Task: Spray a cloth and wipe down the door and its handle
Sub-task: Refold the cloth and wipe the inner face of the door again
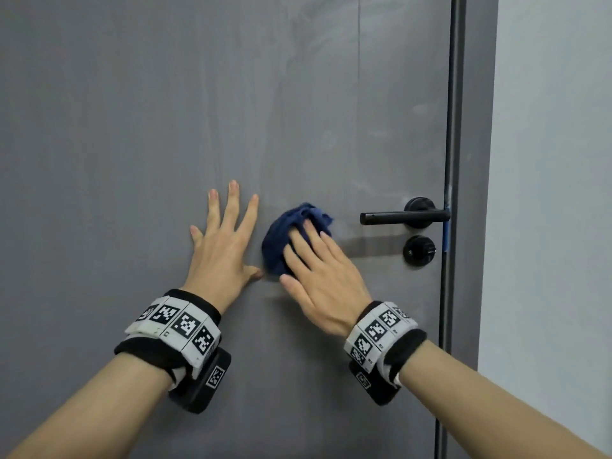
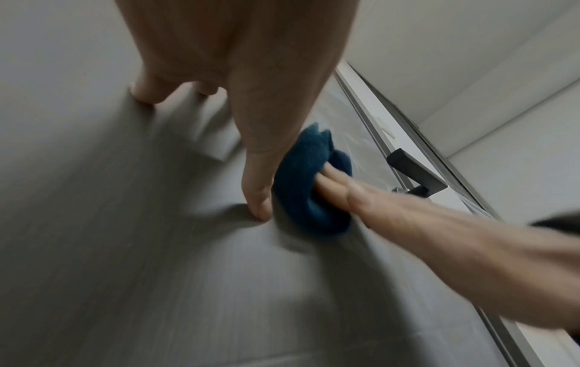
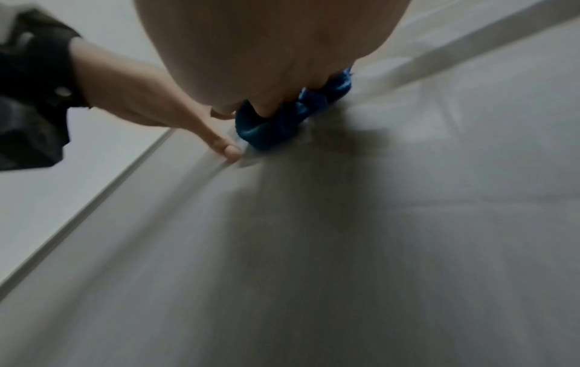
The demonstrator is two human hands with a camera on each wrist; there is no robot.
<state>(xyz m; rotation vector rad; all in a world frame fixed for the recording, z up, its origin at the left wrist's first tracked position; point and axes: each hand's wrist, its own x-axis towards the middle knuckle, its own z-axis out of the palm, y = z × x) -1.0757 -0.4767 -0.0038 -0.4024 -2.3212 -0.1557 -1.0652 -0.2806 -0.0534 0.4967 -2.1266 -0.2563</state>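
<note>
The grey door [image 1: 132, 127] fills the head view, shut in its frame. Its black lever handle [image 1: 397, 217] sits at the right edge, with a round black lock knob [image 1: 419, 250] under it. My right hand [image 1: 308, 256] presses a bunched dark-blue cloth [image 1: 281, 233] against the door, fingers laid fairly straight over it, left of the handle's tip. My left hand [image 1: 231, 240] lies flat on the door beside the cloth, fingers spread, thumb almost touching it. The left wrist view shows the cloth [image 2: 301, 188] and handle [image 2: 408, 166]; the right wrist view shows the cloth [image 3: 282, 124] under my fingers.
A dark door frame [image 1: 455, 127] runs down the right side, with a pale wall [image 1: 546, 160] beyond it. Faint wipe streaks mark the door above the cloth and near the handle. No spray bottle is in view.
</note>
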